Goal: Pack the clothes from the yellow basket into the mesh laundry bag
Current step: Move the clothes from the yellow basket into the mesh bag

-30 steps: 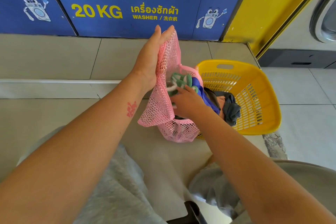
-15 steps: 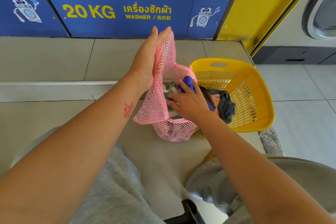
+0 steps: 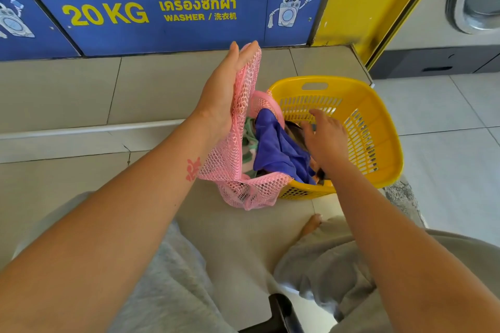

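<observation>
On the beige tiled floor (image 3: 62, 94), below a blue washer panel lettered "20 KG" (image 3: 167, 8), the left hand (image 3: 220, 94) pinches up the near-left rim of a pink mesh laundry bag (image 3: 235, 154) holding a purple garment (image 3: 276, 149). Just right, touching the bag, sits the yellow slotted plastic basket (image 3: 378, 127); the right hand (image 3: 324, 138) hovers inside it, fingers spread, gripping nothing, above dark clothes (image 3: 295, 130).

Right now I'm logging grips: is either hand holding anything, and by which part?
The left hand holds the pink mesh bag up by one side of its open rim. The right hand is open over the yellow basket, holding nothing.
</observation>
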